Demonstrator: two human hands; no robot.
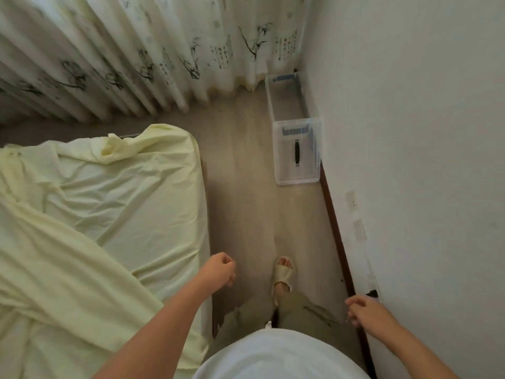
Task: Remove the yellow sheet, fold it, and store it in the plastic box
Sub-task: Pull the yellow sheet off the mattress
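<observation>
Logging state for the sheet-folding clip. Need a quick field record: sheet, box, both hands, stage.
sheet: yellow sheet spread out and rumpled, far corner bunched loose
box: clear plastic box on the floor, against the wall, near the curtain; looks empty
left hand: left hand fingers curled, holding nothing, beside the sheet's edge
right hand: right hand loosely curled, nothing visible in it, near the wall
stage: sheet not yet removed or folded

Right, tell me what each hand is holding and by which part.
Nothing is held. The left hand is curled and empty beside the yellow sheet; the right hand, fingers loosely curled, is empty too.
</observation>
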